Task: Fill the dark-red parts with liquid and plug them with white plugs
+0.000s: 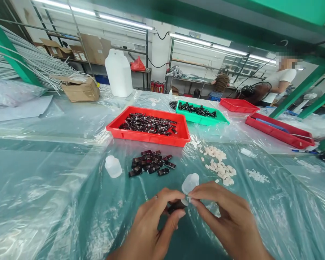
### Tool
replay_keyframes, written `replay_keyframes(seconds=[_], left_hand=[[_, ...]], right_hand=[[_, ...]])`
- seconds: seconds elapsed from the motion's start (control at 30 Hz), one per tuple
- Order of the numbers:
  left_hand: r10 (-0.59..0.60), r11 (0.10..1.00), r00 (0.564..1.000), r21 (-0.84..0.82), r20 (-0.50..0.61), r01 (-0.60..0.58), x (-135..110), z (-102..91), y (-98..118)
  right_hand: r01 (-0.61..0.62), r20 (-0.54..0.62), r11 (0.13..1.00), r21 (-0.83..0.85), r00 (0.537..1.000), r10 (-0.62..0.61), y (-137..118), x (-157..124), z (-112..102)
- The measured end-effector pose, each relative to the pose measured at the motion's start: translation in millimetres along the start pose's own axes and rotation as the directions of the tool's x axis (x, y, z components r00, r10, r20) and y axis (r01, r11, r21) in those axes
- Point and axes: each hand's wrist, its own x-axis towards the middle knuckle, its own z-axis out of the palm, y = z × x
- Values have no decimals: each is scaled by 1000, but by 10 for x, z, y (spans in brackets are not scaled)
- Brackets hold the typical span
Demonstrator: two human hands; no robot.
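Between the thumb and forefinger of my left hand (157, 220) is a small dark plastic casing (177, 206), partly covered by the fingers. My right hand (227, 216) pinches a tiny whitish piece (189, 198) against the casing's right end; its exact kind is too small to make out. Just beyond the fingertips sits a translucent plastic cup (191, 182). A pile of similar dark casings (151, 162) lies farther off, left of centre. Cream-white small pieces (222, 166) are heaped to the right, with tiny clear bits (257, 176) beside them.
A red tray (148, 139) of dark parts and a green tray (206, 119) of black parts stand behind. To the left are a small white bottle (113, 167) and a large white jug (119, 74). Red trays (278, 135) line the right. Two people are in the background.
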Motion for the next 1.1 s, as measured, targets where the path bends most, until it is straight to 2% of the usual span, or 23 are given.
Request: replay_keyframes(seconds=[0.17,0.33,0.53,0.8,0.97,1.1], left_hand=[[1,1000,1000,11,9,-1,4,0,6],[17,999,1000,33,2,-17,20,-11,3],[-12,1000,1000,2,15,12,22,4,3],[-106,980,993,-163,47,112,25,24,26],[-170,929,984,-325,52,178,34,48,40],[-209,890,976,-401,65,217,35,60,55]], right_hand=[[66,-2,996,-55,998,-66,-15,-21,1],[132,-19,970,-202,990,-139,-21,-80,30],[154,-101,960,-234,978,-181,2,-144,136],[195,-46,938,-288,975,-217,44,-163,90],[246,35,934,-260,969,-245,87,-177,36],[253,40,942,-221,967,-250,115,-191,34]])
